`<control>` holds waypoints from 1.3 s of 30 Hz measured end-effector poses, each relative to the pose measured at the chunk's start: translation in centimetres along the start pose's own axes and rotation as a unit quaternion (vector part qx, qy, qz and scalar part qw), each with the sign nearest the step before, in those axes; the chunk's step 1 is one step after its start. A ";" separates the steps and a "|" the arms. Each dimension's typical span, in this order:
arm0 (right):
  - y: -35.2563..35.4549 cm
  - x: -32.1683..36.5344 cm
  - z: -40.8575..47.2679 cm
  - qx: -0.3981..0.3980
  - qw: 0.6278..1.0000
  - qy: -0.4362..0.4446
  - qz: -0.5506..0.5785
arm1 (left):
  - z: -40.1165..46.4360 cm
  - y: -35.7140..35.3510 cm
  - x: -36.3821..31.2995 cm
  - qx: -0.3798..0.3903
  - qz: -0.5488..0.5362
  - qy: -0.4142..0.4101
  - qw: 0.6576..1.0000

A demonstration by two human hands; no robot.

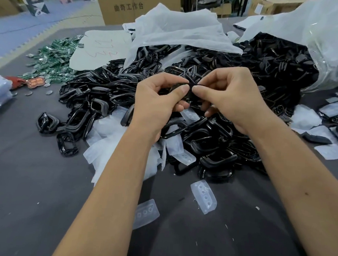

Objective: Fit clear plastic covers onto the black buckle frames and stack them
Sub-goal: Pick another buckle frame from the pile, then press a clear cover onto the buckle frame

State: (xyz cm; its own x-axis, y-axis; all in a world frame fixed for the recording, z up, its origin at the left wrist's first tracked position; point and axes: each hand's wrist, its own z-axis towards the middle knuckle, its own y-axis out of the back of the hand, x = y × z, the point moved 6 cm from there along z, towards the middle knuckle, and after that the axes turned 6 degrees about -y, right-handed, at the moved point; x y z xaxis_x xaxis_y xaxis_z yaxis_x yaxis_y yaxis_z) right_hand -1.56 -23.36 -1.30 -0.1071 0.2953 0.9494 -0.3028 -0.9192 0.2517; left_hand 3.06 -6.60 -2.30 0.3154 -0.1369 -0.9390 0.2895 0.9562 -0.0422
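Low in the frame, 2 clear covers [203, 196] lie loose on the dark table [30, 178]; thin and flexible, best pinched by their edges. At center, the left hand [158, 99] and right hand [232, 100] pinch 1 black buckle frame [190, 85], light and rigid, above the frame pile [213, 135]. Covered frames [333, 111] sit at right.

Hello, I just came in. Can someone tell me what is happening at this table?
A person is assembling buckles by hand. The left hand and right hand together pinch one black buckle frame above a big pile of black frames. Loose clear covers lie on the dark table nearby. On the right lie several covered frames, spread out rather than neatly stacked.
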 end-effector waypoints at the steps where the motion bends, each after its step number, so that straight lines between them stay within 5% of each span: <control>1: 0.1 0.0 0.0 -0.004 1.000 0.003 -0.007 | 0.0 -0.1 0.0 0.001 0.014 -0.003 1.000; 9: -0.1 1.4 -0.5 -0.043 0.989 0.082 -0.114 | -0.1 0.1 0.2 -0.011 0.043 0.000 0.999; 14: -0.3 0.4 -0.3 -0.027 0.988 0.011 -0.154 | 0.5 2.1 -0.6 -0.111 0.014 -0.012 0.994; 19: -2.5 -0.3 -0.5 0.015 0.917 0.004 -0.398 | 0.5 3.6 -0.4 -0.167 -0.015 0.009 0.986; 24: -3.0 0.4 -0.8 0.022 0.902 0.055 -0.428 | 0.4 3.5 -0.1 -0.173 -0.030 0.031 0.984; 27: -2.1 0.3 -0.6 0.023 0.932 0.043 -0.358 | 0.3 3.3 -0.1 -0.171 -0.029 0.038 0.984; 30: -1.0 0.1 -0.6 0.039 0.994 -0.039 -0.099 | 0.2 3.1 0.1 -0.168 -0.031 0.049 0.984; 33: -0.8 0.5 -0.6 0.076 0.990 -0.064 0.103 | 0.1 2.8 0.2 -0.159 -0.037 0.054 0.985; 39: -0.7 1.1 -0.6 0.074 0.984 -0.030 0.162 | 0.0 1.8 0.6 -0.113 -0.035 0.043 0.992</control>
State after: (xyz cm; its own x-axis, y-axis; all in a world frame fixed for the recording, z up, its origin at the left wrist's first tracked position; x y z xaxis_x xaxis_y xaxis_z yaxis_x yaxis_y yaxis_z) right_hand -1.99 -22.27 -0.58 -0.1170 -0.0304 0.9927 -0.1209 -0.9917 -0.0446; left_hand 3.81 -4.95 -2.90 0.2213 -0.1920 -0.9561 0.0954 0.9800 -0.1747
